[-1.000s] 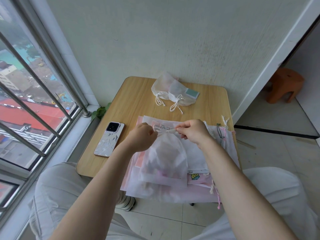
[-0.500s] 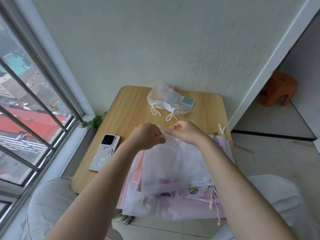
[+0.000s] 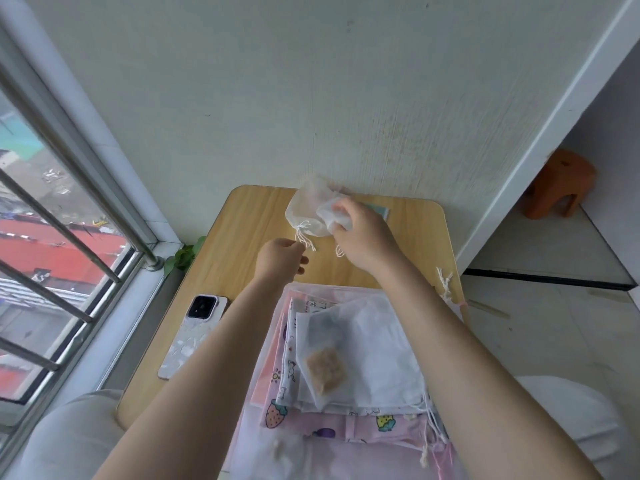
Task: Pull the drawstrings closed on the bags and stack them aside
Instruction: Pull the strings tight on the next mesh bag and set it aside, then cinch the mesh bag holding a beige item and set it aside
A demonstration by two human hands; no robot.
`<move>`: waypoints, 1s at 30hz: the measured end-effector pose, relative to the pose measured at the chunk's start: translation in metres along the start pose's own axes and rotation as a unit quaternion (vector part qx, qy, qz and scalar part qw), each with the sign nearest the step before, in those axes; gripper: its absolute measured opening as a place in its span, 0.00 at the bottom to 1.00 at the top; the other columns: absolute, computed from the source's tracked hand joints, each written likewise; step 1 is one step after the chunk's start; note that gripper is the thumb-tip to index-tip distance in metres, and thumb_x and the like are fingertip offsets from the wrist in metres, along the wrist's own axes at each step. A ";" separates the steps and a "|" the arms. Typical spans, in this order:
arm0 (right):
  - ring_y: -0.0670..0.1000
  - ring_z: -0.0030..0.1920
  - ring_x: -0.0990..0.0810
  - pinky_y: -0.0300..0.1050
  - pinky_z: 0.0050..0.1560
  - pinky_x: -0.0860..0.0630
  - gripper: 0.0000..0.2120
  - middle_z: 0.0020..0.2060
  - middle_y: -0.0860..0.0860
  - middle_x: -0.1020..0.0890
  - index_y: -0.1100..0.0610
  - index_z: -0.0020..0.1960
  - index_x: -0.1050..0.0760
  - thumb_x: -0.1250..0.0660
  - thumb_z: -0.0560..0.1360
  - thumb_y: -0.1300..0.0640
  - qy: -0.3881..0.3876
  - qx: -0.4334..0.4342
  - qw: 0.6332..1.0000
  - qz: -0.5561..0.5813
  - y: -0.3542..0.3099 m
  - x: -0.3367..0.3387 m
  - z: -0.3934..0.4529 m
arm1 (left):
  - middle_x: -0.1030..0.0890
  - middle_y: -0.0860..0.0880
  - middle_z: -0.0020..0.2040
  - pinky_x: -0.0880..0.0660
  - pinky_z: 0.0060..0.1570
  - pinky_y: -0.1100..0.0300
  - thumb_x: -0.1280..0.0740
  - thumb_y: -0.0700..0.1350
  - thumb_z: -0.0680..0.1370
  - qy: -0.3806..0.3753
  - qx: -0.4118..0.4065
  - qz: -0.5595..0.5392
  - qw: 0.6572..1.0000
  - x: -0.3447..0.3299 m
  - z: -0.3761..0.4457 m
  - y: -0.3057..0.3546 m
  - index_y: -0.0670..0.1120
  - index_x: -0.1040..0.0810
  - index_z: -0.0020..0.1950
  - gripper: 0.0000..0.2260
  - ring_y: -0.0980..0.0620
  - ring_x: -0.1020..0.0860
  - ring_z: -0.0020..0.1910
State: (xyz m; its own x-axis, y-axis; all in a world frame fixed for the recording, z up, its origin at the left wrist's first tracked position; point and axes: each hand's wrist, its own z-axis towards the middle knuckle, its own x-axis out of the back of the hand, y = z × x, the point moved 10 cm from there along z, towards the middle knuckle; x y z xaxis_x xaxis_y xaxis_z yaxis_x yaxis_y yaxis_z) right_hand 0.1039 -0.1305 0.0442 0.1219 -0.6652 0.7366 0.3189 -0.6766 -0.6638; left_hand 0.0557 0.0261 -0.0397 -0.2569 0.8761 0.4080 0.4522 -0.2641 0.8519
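The right hand (image 3: 363,233) reaches to the far edge of the wooden worktop (image 3: 249,216), its fingers (image 3: 341,206) curled round a small white mesh drawstring bag (image 3: 334,216) and gripping it against the closed bags (image 3: 306,209) already heaped by the wall; a teal card (image 3: 381,210) peeks out just beyond the knuckles; knotted white drawstrings (image 3: 304,237) trail from the heap toward the person. The left hand (image 3: 280,258) hovers just in front of those strings, fingers loosely curled, thumb and forefinger close at the string ends; whether they actually pinch a string cannot be told. Nearer the person lies the pile of open bags (image 3: 346,358): a translucent white one on top with a brownish square (image 3: 325,370) showing through it, pink printed fabric with a strawberry (image 3: 275,414) beneath, and loose cords (image 3: 433,427) hanging off the right side; more frayed cord ends (image 3: 445,282) lie at the worktop's right edge. A phone (image 3: 194,336) in a pale marbled case rests face down at the left, beside the barred window (image 3: 69,237); an orange stool (image 3: 557,183) stands on the floor beyond the wall corner.
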 end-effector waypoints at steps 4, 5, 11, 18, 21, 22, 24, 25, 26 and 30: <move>0.55 0.49 0.20 0.48 0.48 0.24 0.09 0.46 0.52 0.17 0.58 0.49 0.21 0.39 0.77 0.57 -0.080 -0.077 0.992 -0.065 0.042 -0.027 -0.018 | 0.17 0.51 0.44 0.24 0.41 0.60 0.34 0.44 0.75 -0.031 -0.066 0.156 0.985 -0.019 -0.010 -0.014 0.46 0.18 0.50 0.07 0.52 0.21 0.38; 0.55 0.48 0.20 0.48 0.48 0.23 0.08 0.45 0.52 0.17 0.58 0.47 0.21 0.38 0.76 0.57 -0.112 -0.091 0.986 -0.086 0.051 -0.036 -0.025 | 0.18 0.53 0.46 0.24 0.41 0.61 0.31 0.47 0.74 -0.067 -0.085 0.212 0.971 -0.030 -0.016 -0.018 0.48 0.18 0.51 0.07 0.53 0.21 0.41; 0.56 0.62 0.28 0.53 0.61 0.34 0.14 0.59 0.51 0.23 0.51 0.58 0.22 0.38 0.75 0.60 -0.164 -0.087 0.939 -0.289 0.075 -0.052 -0.054 | 0.21 0.50 0.55 0.31 0.44 0.59 0.32 0.51 0.75 -0.068 -0.168 0.424 0.887 -0.055 -0.042 -0.042 0.51 0.21 0.58 0.13 0.49 0.24 0.55; 0.56 0.65 0.35 0.55 0.62 0.38 0.19 0.61 0.54 0.31 0.53 0.62 0.28 0.41 0.74 0.66 -0.122 -0.073 0.934 -0.328 0.082 -0.043 -0.070 | 0.22 0.49 0.53 0.29 0.42 0.58 0.34 0.49 0.77 -0.024 -0.157 0.394 0.905 -0.044 -0.056 -0.052 0.49 0.22 0.57 0.10 0.48 0.23 0.49; 0.57 0.64 0.36 0.55 0.60 0.37 0.19 0.61 0.55 0.32 0.54 0.62 0.30 0.42 0.74 0.66 -0.116 -0.081 0.932 -0.334 0.085 -0.043 -0.074 | 0.24 0.52 0.50 0.24 0.43 0.56 0.34 0.43 0.75 -0.052 -0.127 0.372 0.918 -0.040 -0.060 -0.057 0.51 0.22 0.57 0.11 0.48 0.24 0.49; 0.57 0.64 0.36 0.55 0.60 0.37 0.18 0.61 0.55 0.31 0.54 0.61 0.29 0.42 0.74 0.66 -0.116 -0.083 0.933 -0.331 0.085 -0.044 -0.075 | 0.24 0.53 0.49 0.23 0.44 0.56 0.34 0.42 0.75 -0.067 -0.118 0.367 0.920 -0.039 -0.061 -0.059 0.52 0.21 0.56 0.11 0.49 0.24 0.48; 0.57 0.64 0.35 0.55 0.60 0.37 0.17 0.61 0.55 0.31 0.54 0.61 0.30 0.42 0.74 0.65 -0.117 -0.086 0.935 -0.325 0.084 -0.046 -0.075 | 0.23 0.54 0.50 0.25 0.42 0.59 0.32 0.41 0.74 -0.098 -0.100 0.365 0.920 -0.035 -0.061 -0.060 0.54 0.20 0.54 0.12 0.52 0.25 0.46; 0.57 0.64 0.35 0.55 0.60 0.37 0.16 0.61 0.55 0.30 0.55 0.62 0.31 0.41 0.75 0.63 -0.118 -0.091 0.935 -0.321 0.085 -0.048 -0.075 | 0.23 0.53 0.51 0.27 0.41 0.61 0.31 0.40 0.73 -0.113 -0.086 0.372 0.917 -0.032 -0.061 -0.059 0.55 0.19 0.54 0.13 0.53 0.26 0.46; 0.57 0.65 0.34 0.55 0.61 0.37 0.15 0.62 0.55 0.30 0.56 0.63 0.33 0.40 0.76 0.59 -0.121 -0.096 0.936 -0.318 0.085 -0.050 -0.075 | 0.23 0.52 0.52 0.27 0.41 0.61 0.30 0.40 0.72 -0.125 -0.072 0.384 0.912 -0.028 -0.062 -0.059 0.55 0.19 0.55 0.14 0.52 0.26 0.46; 0.56 0.66 0.34 0.53 0.65 0.39 0.15 0.63 0.54 0.30 0.55 0.62 0.28 0.40 0.77 0.53 -0.160 -0.091 0.935 -0.305 0.086 -0.069 -0.076 | 0.17 0.49 0.49 0.27 0.38 0.62 0.25 0.45 0.71 -0.235 -0.020 0.434 0.869 -0.021 -0.074 -0.071 0.51 0.26 0.66 0.25 0.54 0.22 0.38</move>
State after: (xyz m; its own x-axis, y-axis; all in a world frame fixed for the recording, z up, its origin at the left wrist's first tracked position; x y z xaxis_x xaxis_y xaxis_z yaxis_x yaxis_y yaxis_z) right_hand 0.0515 -0.1671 -0.0735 0.2532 -0.0304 0.9669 0.2591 -0.9609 -0.0980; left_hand -0.0345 -0.0035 -0.0844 0.5475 0.4044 0.7326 0.2683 -0.9141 0.3040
